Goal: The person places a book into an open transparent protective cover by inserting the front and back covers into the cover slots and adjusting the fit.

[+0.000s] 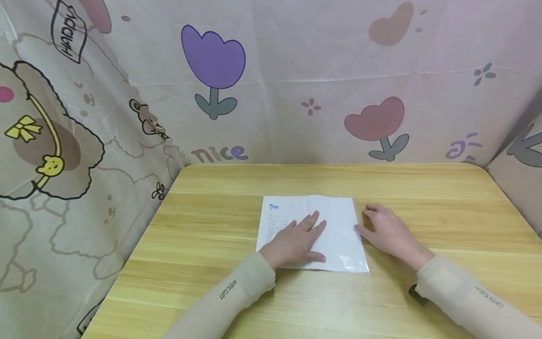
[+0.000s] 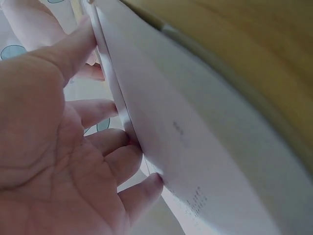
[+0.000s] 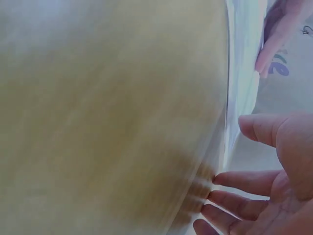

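An open booklet (image 1: 336, 235) with white pages lies on the wooden table, small print on its left page and a blank right page under a shiny clear cover edge. My left hand (image 1: 295, 240) rests on it across the fold, fingers spread and fingertips touching the paper. In the left wrist view the pages (image 2: 171, 112) rise a little toward the fold beside the fingertips. Just off the booklet's right edge is my right hand (image 1: 387, 233), its thumb by that edge and its fingertips down on the table. Nothing is held in it.
The wooden table (image 1: 203, 212) spreads around the booklet on all sides. A printed cloth (image 1: 279, 132) with flowers hangs along the back edge, and more cloth (image 1: 97, 226) hangs at the left. Both forearms come in from the front in beige sleeves (image 1: 228, 294).
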`<state>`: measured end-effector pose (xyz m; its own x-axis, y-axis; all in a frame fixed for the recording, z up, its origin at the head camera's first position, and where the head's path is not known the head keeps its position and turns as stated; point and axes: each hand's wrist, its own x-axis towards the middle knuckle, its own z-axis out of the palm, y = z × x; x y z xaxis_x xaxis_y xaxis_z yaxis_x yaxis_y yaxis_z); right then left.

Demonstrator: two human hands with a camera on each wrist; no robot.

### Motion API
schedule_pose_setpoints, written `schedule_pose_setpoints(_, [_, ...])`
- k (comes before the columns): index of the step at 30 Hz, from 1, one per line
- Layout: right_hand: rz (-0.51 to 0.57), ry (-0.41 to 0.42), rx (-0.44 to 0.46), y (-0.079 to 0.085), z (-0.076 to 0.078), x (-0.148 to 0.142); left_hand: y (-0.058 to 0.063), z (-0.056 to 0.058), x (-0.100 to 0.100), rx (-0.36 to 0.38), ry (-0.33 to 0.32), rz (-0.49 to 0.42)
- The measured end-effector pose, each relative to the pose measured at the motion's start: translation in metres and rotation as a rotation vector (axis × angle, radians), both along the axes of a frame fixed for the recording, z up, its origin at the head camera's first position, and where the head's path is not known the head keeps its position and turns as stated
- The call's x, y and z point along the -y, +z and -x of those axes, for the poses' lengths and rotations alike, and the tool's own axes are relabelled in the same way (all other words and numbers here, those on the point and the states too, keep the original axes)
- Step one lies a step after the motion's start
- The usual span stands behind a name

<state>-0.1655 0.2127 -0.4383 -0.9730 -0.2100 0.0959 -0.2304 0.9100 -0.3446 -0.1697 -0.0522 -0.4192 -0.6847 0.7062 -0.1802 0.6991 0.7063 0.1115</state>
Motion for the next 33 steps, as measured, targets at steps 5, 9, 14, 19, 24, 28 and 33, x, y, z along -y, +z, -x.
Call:
schedule_pose_setpoints(5, [0.038,0.027,0.004,0.0,0.003,0.002,-0.003,0.0,0.001,0.007,-0.002,-0.01])
schedule_pose_setpoints(9, [0.127,0.021,0.033,0.001,0.005,0.004,-0.002,0.0,0.001,0.015,-0.001,-0.021])
schedule_pose_setpoints(14, [0.33,-0.005,0.096,0.001,0.009,0.001,-0.001,-0.001,0.002,0.026,0.001,-0.041])
schedule_pose_setpoints(19, [0.523,-0.066,0.274,0.0,0.014,-0.006,-0.002,-0.001,0.005,0.03,0.003,-0.073])
schedule_pose_setpoints(24, [0.695,-0.083,0.429,-0.003,0.017,-0.009,-0.003,-0.001,0.007,0.041,0.0,-0.127])
schedule_pose_setpoints(28, [0.763,-0.096,0.473,-0.004,0.018,-0.009,-0.005,-0.001,0.008,0.043,-0.003,-0.148])
schedule_pose_setpoints(33, [0.799,-0.106,0.499,-0.001,0.019,-0.007,-0.008,0.001,0.01,0.067,0.005,-0.167])
